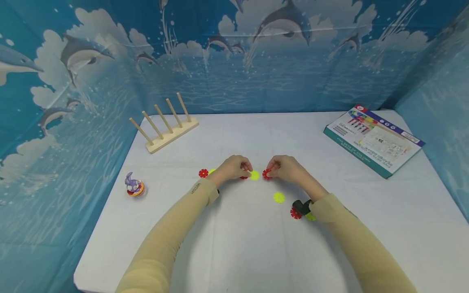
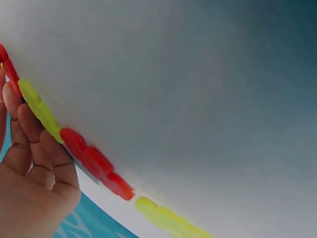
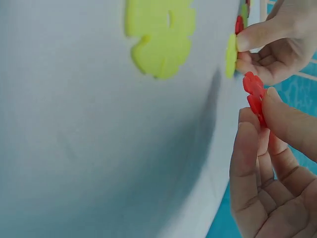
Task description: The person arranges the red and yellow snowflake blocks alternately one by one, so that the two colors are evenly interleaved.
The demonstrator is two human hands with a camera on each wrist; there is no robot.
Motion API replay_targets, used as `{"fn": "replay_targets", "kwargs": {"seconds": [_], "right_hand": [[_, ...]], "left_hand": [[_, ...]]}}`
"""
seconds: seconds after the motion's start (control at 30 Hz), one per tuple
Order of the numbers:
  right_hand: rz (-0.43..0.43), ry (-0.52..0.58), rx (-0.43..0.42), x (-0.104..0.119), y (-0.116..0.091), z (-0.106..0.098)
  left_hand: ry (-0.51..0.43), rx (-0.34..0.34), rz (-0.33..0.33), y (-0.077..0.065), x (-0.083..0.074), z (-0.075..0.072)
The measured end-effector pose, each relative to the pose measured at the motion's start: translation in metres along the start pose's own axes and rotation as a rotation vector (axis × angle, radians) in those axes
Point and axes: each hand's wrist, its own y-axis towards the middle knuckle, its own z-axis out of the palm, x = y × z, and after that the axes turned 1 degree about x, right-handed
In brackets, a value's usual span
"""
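Disc (image 3: pixel 254 93) pinched by right hand (image 1: pixel 287 167) faces up, tilted.

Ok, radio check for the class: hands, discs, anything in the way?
Right hand pinching red disc. Left hand holding yellow disc. The two discs apart, nothing seen between them.

Blue fabric backdrop (image 1: pixel 234 95) on 3 sides of the table (image 1: pixel 234 256): far, left, right. Print: grey dolphins (image 1: pixel 275 18), white cloud shapes (image 1: pixel 93 20), rippled water (image 1: pixel 227 83). Darker blue along the top, creases visible. Table white, near-left corner rounded, far edge close to backdrop. Light soft, diffuse.
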Motion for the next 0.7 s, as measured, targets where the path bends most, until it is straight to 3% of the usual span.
{"fn": "replay_targets", "kwargs": {"seconds": [0.43, 0.7], "right_hand": [[0.047, -0.026, 0.048, 0.003, 0.015, 0.006], [0.044, -0.08, 0.033, 0.003, 0.016, 0.009]], "left_hand": [[0.006, -0.004, 0.006, 0.0, 0.0, 0.0], [0.024, -0.009, 0.011, -0.001, -0.001, 0.001]]}}
